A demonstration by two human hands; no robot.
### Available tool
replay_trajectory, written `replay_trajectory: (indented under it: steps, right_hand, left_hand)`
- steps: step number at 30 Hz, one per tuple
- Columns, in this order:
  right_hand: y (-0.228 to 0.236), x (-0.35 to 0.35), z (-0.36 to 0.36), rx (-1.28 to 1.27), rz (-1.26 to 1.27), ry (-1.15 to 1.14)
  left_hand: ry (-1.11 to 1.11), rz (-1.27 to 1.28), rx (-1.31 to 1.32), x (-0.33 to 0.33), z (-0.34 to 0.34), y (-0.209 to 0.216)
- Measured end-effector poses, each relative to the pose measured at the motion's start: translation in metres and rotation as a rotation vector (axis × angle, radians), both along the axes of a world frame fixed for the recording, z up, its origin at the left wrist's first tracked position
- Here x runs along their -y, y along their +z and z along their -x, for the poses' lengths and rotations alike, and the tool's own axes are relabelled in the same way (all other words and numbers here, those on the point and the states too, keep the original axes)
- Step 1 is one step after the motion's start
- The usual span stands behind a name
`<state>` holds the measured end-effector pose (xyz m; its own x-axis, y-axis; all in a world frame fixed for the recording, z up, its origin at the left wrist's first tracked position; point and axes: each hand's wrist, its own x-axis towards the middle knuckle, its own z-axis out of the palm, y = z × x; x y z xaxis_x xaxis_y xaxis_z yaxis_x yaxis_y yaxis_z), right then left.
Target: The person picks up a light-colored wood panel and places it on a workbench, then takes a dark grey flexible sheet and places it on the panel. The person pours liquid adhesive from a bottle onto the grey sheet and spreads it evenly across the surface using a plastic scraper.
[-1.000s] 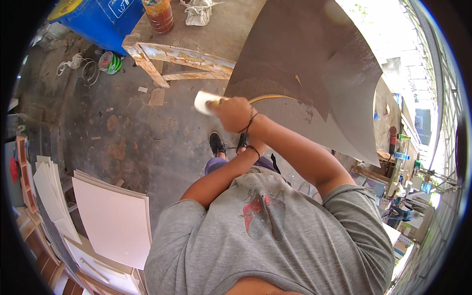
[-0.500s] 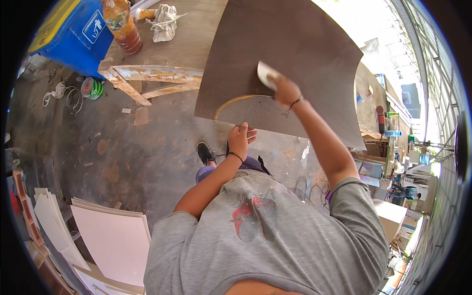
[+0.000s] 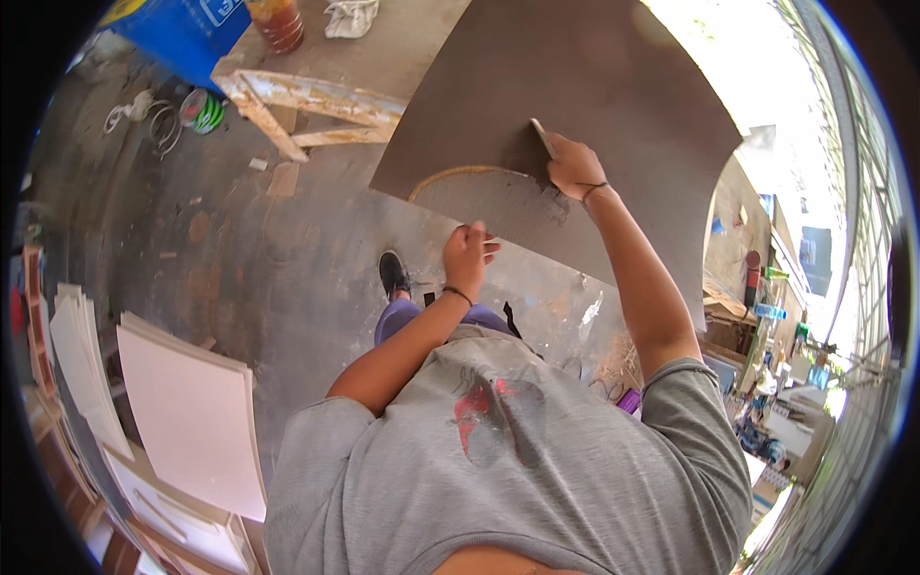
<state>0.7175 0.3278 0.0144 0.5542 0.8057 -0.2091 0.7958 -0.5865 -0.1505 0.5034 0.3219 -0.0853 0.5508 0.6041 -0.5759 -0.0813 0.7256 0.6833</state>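
A large dark brown sheet (image 3: 613,125) lies in front of me on a wooden table. My right hand (image 3: 573,170) is closed round a flat, pale spreader (image 3: 542,137), tilted up on its edge against the sheet. A yellowish arc of glue-like paste (image 3: 450,174) runs along the near left part of the sheet, and the area inside the arc looks greyer. Dark crumbs or smears (image 3: 553,203) show just below my right hand. My left hand (image 3: 467,254) hangs off the sheet's near edge, its fingers loosely bent and apart, with nothing in it.
On the table (image 3: 369,62) at far left stand a bottle of reddish-brown liquid (image 3: 278,27) and a crumpled white rag (image 3: 352,17). A blue bin (image 3: 182,43) and a green tin (image 3: 202,111) are on the floor beyond. Pale boards (image 3: 192,412) lean at the lower left.
My right hand has moved slightly right, and the spreader has turned from showing its flat face to nearly edge-on. My view has shifted; my left hand stays near the sheet's edge.
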Motion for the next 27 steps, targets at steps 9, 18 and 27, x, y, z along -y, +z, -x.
replay_trajectory:
  steps: [9,18,27]
  right_hand:
    - [0.008,-0.052,0.123,-0.12,-0.019,0.549]
    - [0.044,-0.01,0.158,-0.255,-0.025,0.746]
    - [-0.031,0.109,0.016,0.336,-0.081,0.544]
  left_hand:
    - [-0.227,-0.017,0.066,0.076,-0.04,-0.002]
    - [0.028,-0.867,-0.206,0.107,-0.058,-0.058]
    - [-0.051,-0.098,-0.041,0.129,-0.087,0.008]
